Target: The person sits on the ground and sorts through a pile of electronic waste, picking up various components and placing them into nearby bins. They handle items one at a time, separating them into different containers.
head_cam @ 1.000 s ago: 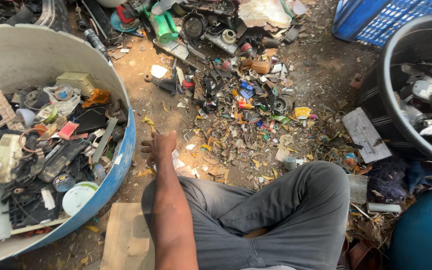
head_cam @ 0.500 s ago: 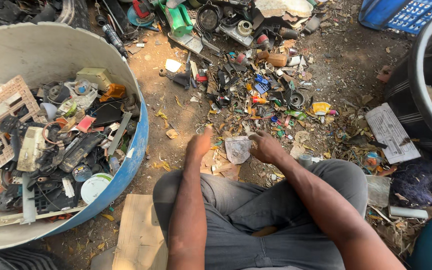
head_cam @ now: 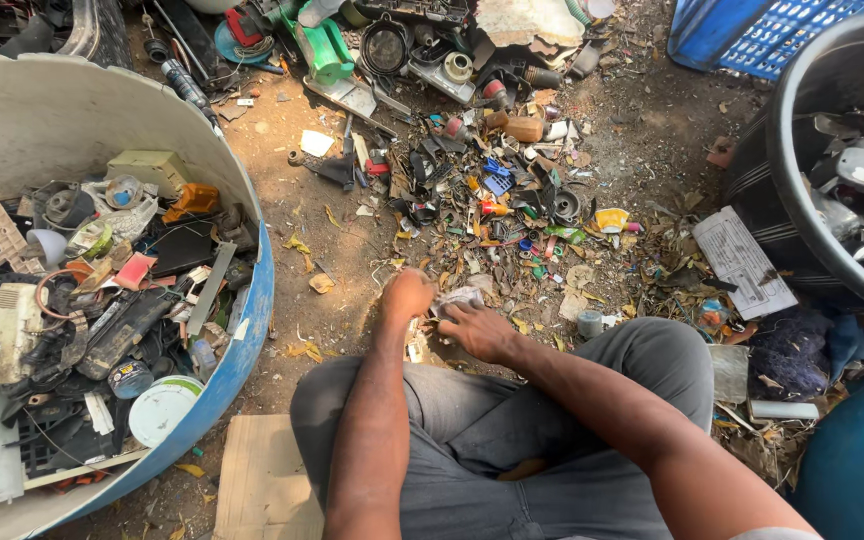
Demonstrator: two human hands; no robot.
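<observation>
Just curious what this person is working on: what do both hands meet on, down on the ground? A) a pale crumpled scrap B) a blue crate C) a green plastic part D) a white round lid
A: the left hand and right hand close around a pale crumpled scrap on the dirt.

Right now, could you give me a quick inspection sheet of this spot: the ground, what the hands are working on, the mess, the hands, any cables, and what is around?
Surface: bare dirt ground, littered with dry leaves and plastic bits.
Job's things: a small pale scrap piece between both hands.
Clutter: scrap pile of broken plastic and metal parts ahead; green plastic part further off; flat cardboard beside the knee.
Hands: left hand closed beside the piece; right hand touching it; exact grip unclear.
Cables: thin wires among the scrap in the blue drum.
Surroundings: black tub of metal parts on the right; blue crate at the top right.
</observation>
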